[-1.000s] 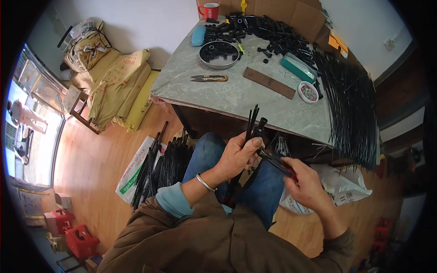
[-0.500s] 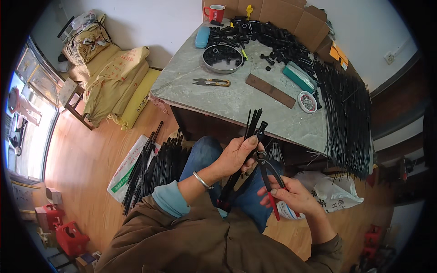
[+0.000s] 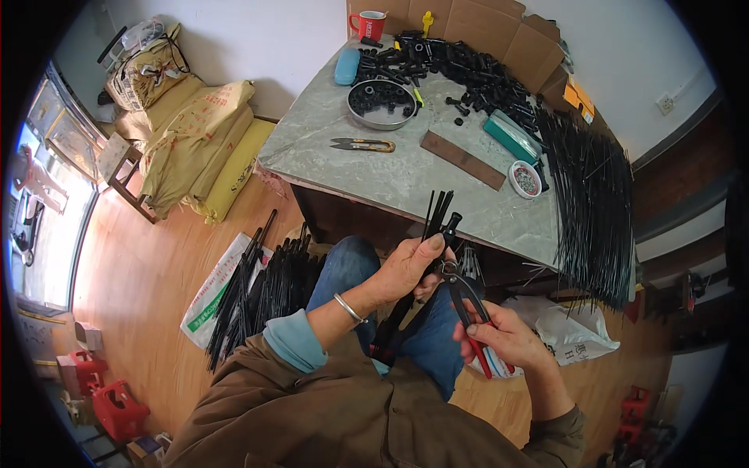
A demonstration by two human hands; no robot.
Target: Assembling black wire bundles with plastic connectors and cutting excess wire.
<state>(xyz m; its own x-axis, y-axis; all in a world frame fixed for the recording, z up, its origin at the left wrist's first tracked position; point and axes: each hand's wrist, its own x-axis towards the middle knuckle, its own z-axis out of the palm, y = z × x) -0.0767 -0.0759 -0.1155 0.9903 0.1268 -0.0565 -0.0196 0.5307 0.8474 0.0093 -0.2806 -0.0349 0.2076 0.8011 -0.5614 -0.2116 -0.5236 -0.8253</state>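
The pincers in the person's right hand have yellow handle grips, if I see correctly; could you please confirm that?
Not quite: the handle grips are red, as the head view shows. The pincers are indeed in the person's right hand.

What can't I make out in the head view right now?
All in the head view:
- Middle of the black rods: hidden by the left hand.
- Whether the red-handled pliers grip anything: tips too small.
- Pieces in the small bowl: too small.
- Part of the cardboard: cut off by upper edge.

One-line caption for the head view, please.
At a grey table, the left hand grips black rods while the right hand holds red-handled pincers.
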